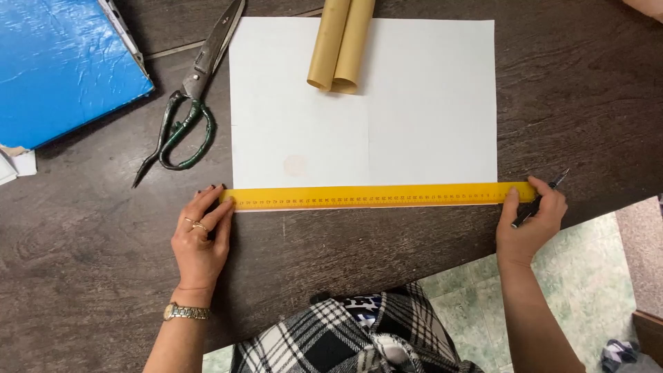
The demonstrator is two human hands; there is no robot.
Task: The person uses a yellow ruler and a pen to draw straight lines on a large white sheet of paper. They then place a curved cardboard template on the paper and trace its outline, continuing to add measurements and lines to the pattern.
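A long yellow ruler (373,196) lies along the near edge of a white sheet of paper (414,117) on a dark wooden table (83,228). My left hand (201,238) rests flat on the table with its fingertips touching the ruler's left end. At the ruler's right end my right hand (532,217) pinches the ruler with thumb and fingers, and it also holds a dark pen (541,199) that points up to the right. A brown paper roll (341,43) lies on the sheet's far edge.
Large dark scissors (190,103) with green-wrapped handles lie left of the sheet. A blue folder (59,65) sits at the far left corner. The table's near edge runs by my right wrist, with pale green floor tiles (587,276) below.
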